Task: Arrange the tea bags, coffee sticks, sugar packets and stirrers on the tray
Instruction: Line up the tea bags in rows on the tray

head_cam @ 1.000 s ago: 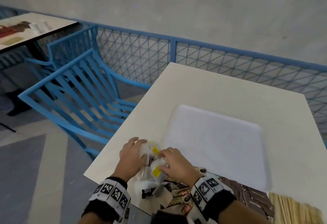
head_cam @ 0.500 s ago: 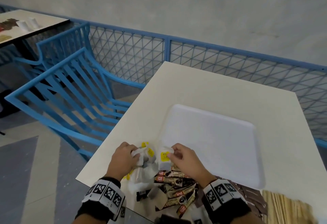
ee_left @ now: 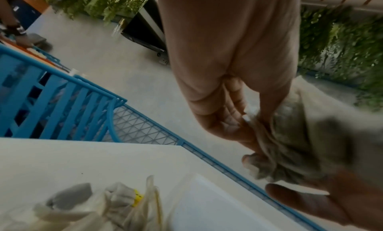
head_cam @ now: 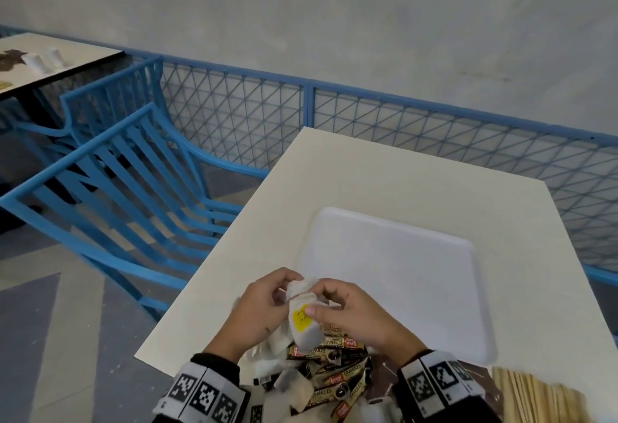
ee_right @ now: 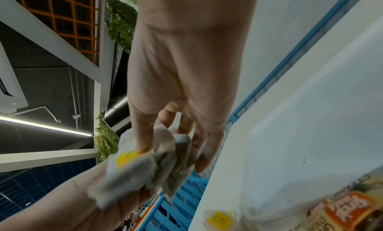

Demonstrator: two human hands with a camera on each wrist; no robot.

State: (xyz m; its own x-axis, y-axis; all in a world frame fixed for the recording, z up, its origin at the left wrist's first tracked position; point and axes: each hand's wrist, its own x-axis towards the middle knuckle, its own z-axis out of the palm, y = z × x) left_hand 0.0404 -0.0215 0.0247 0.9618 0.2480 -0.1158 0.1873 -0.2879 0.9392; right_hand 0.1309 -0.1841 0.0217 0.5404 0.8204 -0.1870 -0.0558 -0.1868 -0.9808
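Both hands hold one small bundle of white tea bags (head_cam: pixel 302 317) with a yellow tag, lifted just above the pile at the table's near edge. My left hand (head_cam: pixel 284 289) pinches the bundle's top left; my right hand (head_cam: pixel 317 300) pinches it with the thumb on the yellow tag. In the left wrist view the left hand (ee_left: pixel 248 136) grips the crumpled tea bags (ee_left: pixel 290 136). In the right wrist view the right hand (ee_right: pixel 172 156) grips the tea bags (ee_right: pixel 132 172). The white tray (head_cam: pixel 401 272) lies bare just beyond. Coffee sticks (head_cam: pixel 334 355) lie below the hands.
More tea bags (ee_left: pixel 116 201) lie loose by the tray's left corner. Wooden stirrers (head_cam: pixel 535 399) and dark brown packets (head_cam: pixel 481 379) sit at the near right. A blue chair (head_cam: pixel 117 188) stands left of the table (head_cam: pixel 401 182), with a blue mesh railing (head_cam: pixel 434 142) behind.
The hands held separate tea bags a little apart over the pile. They have come together and risen slightly, now gripping one bundle.
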